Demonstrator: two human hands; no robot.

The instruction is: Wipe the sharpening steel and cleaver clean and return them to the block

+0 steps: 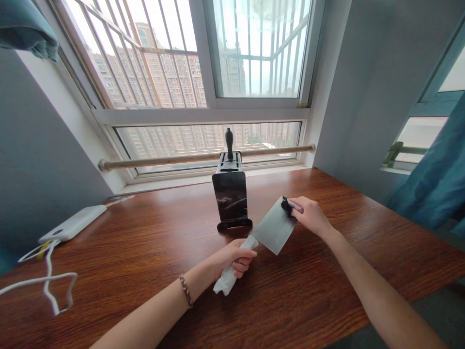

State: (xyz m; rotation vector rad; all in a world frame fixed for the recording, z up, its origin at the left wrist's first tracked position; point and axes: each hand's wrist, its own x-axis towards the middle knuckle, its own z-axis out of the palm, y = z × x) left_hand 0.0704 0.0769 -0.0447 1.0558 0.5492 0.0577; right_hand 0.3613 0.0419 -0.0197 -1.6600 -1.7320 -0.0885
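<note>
A cleaver [275,228] with a broad pale-grey blade is held above the wooden table, tilted up to the right. My left hand [238,258] is closed round its handle, which is covered in a white wrapping [227,281]. At the blade's far upper corner, my right hand [307,213] grips the pale handle of a small brush [286,206] with a dark head. That head rests against the blade. Just behind the cleaver stands a black knife block [230,196], with one black-handled tool [229,144] upright in its top slots.
On the left of the brown wooden table [152,232] lies a white power strip [74,223] with white cables [49,286]. A horizontal rail [163,161] crosses the barred window at the back. A blue curtain [428,179] hangs at the right.
</note>
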